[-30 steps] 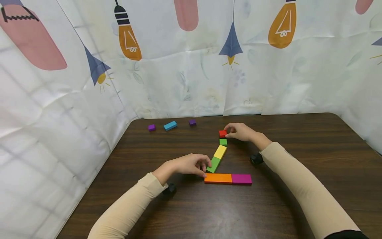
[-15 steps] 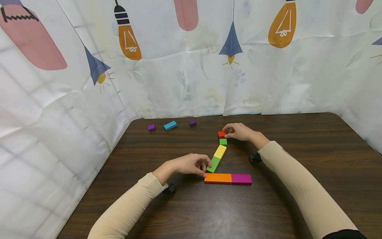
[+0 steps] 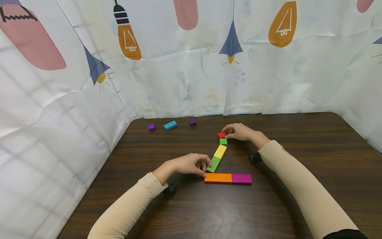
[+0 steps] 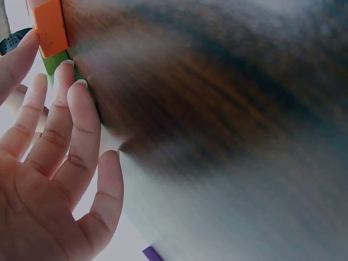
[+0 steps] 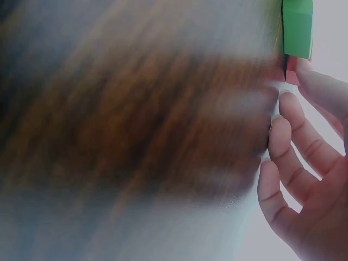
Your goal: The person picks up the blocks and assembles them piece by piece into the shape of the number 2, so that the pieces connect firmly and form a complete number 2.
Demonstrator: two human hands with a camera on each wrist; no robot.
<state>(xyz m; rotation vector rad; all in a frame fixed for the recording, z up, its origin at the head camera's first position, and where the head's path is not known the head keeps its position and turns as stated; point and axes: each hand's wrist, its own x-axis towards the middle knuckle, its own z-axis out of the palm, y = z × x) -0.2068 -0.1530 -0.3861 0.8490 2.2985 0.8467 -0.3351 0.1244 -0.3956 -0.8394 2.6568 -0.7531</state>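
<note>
In the head view, my right hand (image 3: 241, 131) pinches a small red block (image 3: 221, 135) between thumb and forefinger. Right below that block lies a small green block (image 3: 223, 141). A slanting row follows, made of a yellow block (image 3: 220, 151) and a longer green block (image 3: 213, 164). My left hand (image 3: 191, 164) has its thumb at the left end of an orange block (image 3: 218, 178), while its loosely bent fingers rest by the longer green block. A magenta block (image 3: 241, 179) joins the orange one end to end. The left wrist view shows the thumb against the orange block (image 4: 50, 28).
Toward the back left of the dark wooden table (image 3: 298, 159) lie a purple block (image 3: 152, 127), a blue block (image 3: 170, 125) and a dark purple block (image 3: 192, 122). A white patterned curtain (image 3: 191, 73) hangs behind the table and along its left side.
The red block has shifted slightly left and toward the small green block, turning a little, with my right hand following. My left hand and the other blocks stay where they were.
</note>
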